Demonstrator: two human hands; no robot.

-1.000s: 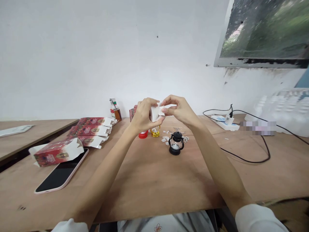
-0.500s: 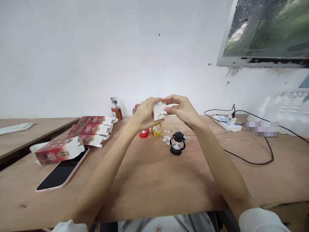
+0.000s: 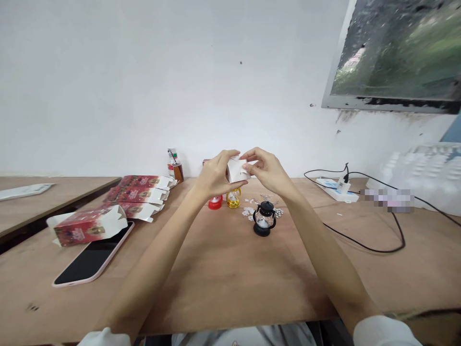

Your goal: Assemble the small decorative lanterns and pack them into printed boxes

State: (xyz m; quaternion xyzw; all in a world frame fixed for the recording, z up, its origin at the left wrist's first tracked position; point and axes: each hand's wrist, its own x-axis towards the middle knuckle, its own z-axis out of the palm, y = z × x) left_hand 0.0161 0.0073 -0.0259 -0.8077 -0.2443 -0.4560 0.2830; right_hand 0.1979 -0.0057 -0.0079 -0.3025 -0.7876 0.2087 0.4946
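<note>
Wooden table, pale wall, window upper right. Left hand grips box; right hand pinches its flap.

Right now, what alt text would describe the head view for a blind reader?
The left hand holds a small white box and the right hand touches it, above a table. On the table stand a black lantern, a red lantern and a gold lantern; red cartons and a phone lie left, a power strip right.
</note>
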